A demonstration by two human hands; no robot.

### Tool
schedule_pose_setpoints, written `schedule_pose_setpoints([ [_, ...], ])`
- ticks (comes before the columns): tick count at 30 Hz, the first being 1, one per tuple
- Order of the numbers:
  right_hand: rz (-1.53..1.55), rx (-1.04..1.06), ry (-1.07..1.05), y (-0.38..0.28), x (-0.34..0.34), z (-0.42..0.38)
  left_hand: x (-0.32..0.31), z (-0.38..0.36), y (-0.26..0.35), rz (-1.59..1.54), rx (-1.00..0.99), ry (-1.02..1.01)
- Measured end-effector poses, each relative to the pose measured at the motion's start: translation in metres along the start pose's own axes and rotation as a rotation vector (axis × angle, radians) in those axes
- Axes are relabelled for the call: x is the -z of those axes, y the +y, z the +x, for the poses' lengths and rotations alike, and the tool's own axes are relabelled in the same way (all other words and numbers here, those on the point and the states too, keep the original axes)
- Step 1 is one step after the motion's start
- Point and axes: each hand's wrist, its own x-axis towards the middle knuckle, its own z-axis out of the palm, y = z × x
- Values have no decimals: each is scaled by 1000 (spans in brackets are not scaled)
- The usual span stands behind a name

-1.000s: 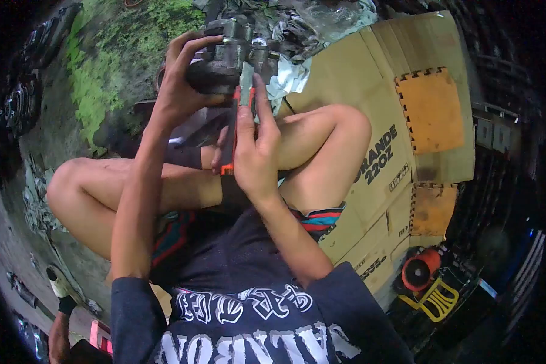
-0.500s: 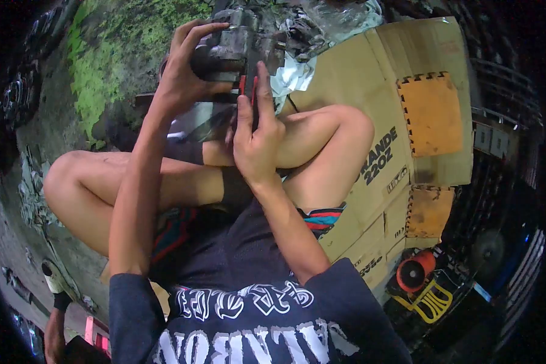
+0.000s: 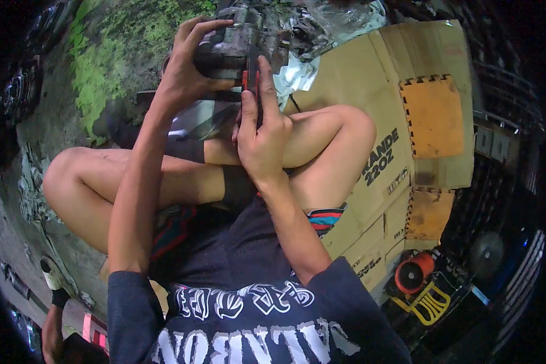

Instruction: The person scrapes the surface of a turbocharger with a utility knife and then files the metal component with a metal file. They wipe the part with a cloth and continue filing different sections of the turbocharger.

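A bulky grey metal part (image 3: 227, 45) with rounded sections stands in front of my folded legs, at the top of the view. My left hand (image 3: 188, 70) curves around its left side, fingers over the top and thumb along the near side. In my right hand (image 3: 262, 136) is a narrow dark tool with red edges (image 3: 252, 82), pinched between thumb and extended fingers. The tool points away from me and overlaps the metal part's right side. Its exact kind does not show.
Flattened cardboard (image 3: 340, 79) lies to the right with orange foam mats (image 3: 434, 115) on it. Crumpled plastic (image 3: 355, 21) is at the top. An orange round fan-like object (image 3: 414, 273) and a yellow frame (image 3: 432, 304) sit lower right. Another person's arm (image 3: 53, 327) shows lower left.
My right hand and the red-edged tool have shifted slightly up and right. My left hand keeps nearly the same place on the metal part, its thumb a little lower relative to the fingers.
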Motion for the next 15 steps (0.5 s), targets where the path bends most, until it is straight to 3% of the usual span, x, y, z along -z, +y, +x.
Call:
schedule_pose_setpoints([
  [5,-41,38,-49,2,-2,-1,2,2,2,15,1,0],
  [7,-28,33,49,4,-4,3,0,2,-1,11,-4,9],
  [15,-52,31,-37,-3,7,5,3,4,-3,17,-31,0],
])
